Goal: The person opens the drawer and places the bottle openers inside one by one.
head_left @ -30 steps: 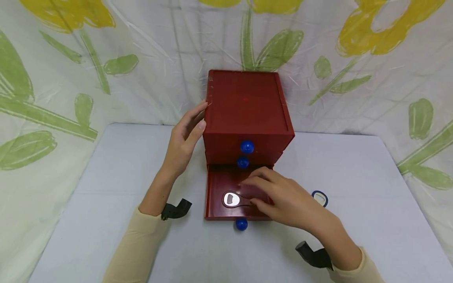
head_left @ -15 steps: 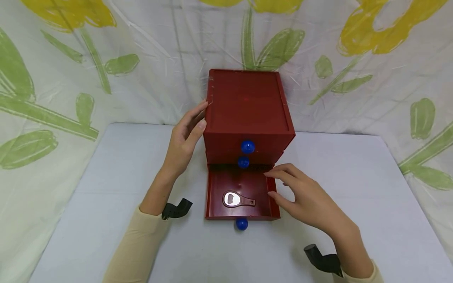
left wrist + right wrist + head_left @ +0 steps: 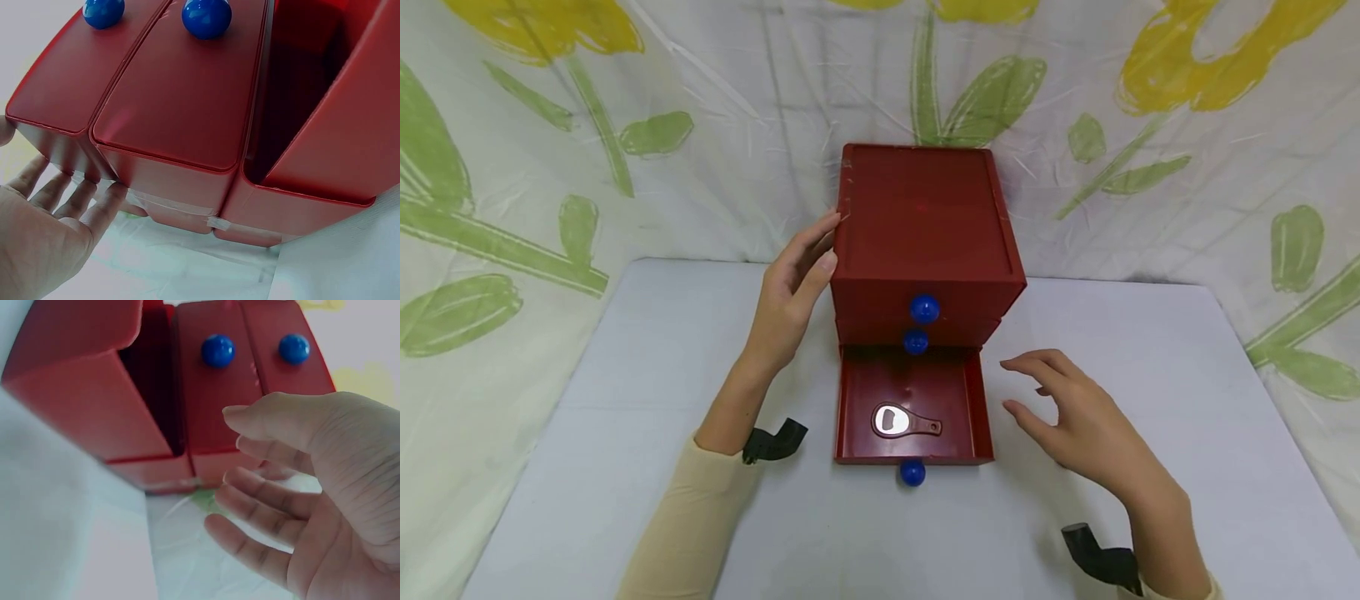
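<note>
A red drawer cabinet [image 3: 925, 217] with blue ball knobs stands at the back of the table. Its bottom drawer [image 3: 982, 408] is pulled out; the two drawers above are closed. In the bottom drawer lies a bottle opener [image 3: 906, 421] with a silver head and a dark red handle, the head toward the left. My left hand [image 3: 786, 300] rests its fingertips on the cabinet's left side, fingers extended, as the left wrist view also shows. My right hand [image 3: 1075, 425] hovers to the right of the drawer, holding nothing, its fingers loosely bent and thumb apart.
The cabinet and drawer stand on a white-covered table [image 3: 700, 333]. Behind hangs a white curtain [image 3: 722, 142] with yellow flowers and green leaves. The lowest blue knob [image 3: 912, 473] juts from the drawer front toward me.
My right hand has drawn back from the bottle opener, rightward out of the drawer. It now hides the blue-rimmed oval seen on the table earlier. My left hand has stayed on the cabinet.
</note>
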`<state>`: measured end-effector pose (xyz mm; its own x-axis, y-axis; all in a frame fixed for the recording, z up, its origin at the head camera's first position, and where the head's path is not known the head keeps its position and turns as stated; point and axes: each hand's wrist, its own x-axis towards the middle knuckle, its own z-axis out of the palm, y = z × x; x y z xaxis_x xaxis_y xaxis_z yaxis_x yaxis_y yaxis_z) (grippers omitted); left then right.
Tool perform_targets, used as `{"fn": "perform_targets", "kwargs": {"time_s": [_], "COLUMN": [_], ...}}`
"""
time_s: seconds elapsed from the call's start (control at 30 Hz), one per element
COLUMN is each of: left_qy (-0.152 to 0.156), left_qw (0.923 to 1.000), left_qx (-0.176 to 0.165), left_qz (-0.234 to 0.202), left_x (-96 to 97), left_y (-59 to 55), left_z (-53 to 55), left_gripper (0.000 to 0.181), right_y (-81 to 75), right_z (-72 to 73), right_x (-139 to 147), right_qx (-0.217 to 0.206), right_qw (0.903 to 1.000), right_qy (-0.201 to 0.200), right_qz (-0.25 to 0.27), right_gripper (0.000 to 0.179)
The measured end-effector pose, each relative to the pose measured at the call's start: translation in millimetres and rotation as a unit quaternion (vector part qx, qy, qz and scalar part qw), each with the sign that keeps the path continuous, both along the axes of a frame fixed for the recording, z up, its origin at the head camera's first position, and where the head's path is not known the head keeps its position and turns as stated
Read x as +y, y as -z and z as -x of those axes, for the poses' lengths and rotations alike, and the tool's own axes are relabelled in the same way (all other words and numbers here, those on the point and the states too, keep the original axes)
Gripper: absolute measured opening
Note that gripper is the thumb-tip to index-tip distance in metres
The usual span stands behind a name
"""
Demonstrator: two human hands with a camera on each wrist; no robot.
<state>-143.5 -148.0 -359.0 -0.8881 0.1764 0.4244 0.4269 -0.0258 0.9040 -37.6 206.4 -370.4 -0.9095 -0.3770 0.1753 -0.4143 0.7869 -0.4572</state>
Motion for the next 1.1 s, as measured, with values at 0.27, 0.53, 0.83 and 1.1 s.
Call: {"fn": "perform_targets", "kwargs": {"time_s": [0.27, 0.53, 0.83, 1.1], "left_qy": [-0.002, -0.009, -0.008, -0.004], "left_qw": [1.0000, 0.9998, 0.9999, 0.9999], "left_qx": [0.004, 0.010, 0.009, 0.011], "left_qz": [0.004, 0.012, 0.005, 0.006], "left_x": [0.7, -1.4, -1.1, 0.1], "left_y": [-0.6, -0.2, -1.1, -1.0], "left_z": [-0.4, -1.6, -1.6, -0.9], "left_gripper": [0.050, 0.050, 0.050, 0.050], "right_y": [11.4, 21.4, 32.1, 41.9], "right_z": [-4.3, -3.5, -0.1, -2.3], "right_x": [20, 37, 51, 59], "right_qx": [-0.008, -0.061, -0.115, -0.164], "right_qw": [0.9992, 0.9950, 0.9784, 0.9640], "right_qy": [0.037, 0.073, 0.142, 0.164], "right_qz": [-0.016, -0.031, -0.096, -0.129], "right_gripper": [0.047, 0.048, 0.053, 0.057]}}
